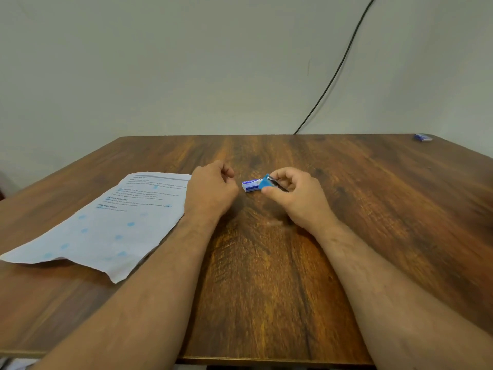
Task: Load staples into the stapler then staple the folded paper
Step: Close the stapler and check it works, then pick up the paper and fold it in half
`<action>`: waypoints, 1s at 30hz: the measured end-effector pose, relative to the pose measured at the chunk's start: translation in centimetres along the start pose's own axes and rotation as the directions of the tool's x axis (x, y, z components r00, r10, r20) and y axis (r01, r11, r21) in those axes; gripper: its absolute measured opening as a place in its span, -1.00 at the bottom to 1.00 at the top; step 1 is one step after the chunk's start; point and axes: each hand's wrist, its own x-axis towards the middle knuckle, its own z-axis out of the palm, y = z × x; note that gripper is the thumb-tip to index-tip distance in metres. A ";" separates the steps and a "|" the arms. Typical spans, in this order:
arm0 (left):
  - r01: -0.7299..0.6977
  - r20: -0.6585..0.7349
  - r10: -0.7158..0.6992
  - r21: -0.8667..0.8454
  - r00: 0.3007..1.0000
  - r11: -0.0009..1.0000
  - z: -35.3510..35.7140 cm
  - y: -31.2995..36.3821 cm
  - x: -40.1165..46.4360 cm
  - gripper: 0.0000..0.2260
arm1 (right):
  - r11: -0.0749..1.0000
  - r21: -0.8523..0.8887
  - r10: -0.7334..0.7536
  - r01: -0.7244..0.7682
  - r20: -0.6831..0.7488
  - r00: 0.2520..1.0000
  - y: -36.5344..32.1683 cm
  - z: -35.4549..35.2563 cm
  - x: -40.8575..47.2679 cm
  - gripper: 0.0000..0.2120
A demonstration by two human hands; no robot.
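My right hand (296,194) grips a small blue stapler (269,182) with a dark metal part, held just above the wooden table (266,276). A small blue-and-white staple box (250,185) lies on the table right beside the stapler, between my two hands. To the left of the box rests my left hand (210,190), fingers curled inward; whether anything is inside them is hidden. The printed paper (106,225) lies flat at the left, its right edge under my left wrist.
Another small blue box (423,137) sits at the table's far right corner. A black cable (338,68) runs down the wall behind the table. The table's near edge (240,360) is just below my forearms.
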 end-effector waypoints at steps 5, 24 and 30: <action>0.026 0.047 -0.034 0.165 0.998 0.986 -0.3 0.0 -0.2 -0.72 | 0.961 -0.276 0.012 0.019 0.110 0.994 -0.1 0.5 0.1 -0.60; 0.187 0.050 -0.188 0.010 0.981 0.982 -2.4 1.0 -2.8 -0.79 | 0.803 -0.504 -0.222 0.317 0.240 0.945 -3.3 0.8 -2.1 -0.75; 0.195 -0.020 -0.194 0.097 0.981 0.976 -7.0 0.0 -1.9 -0.81 | 0.835 -0.421 -0.208 0.354 0.353 0.912 -7.5 3.9 -2.2 -0.73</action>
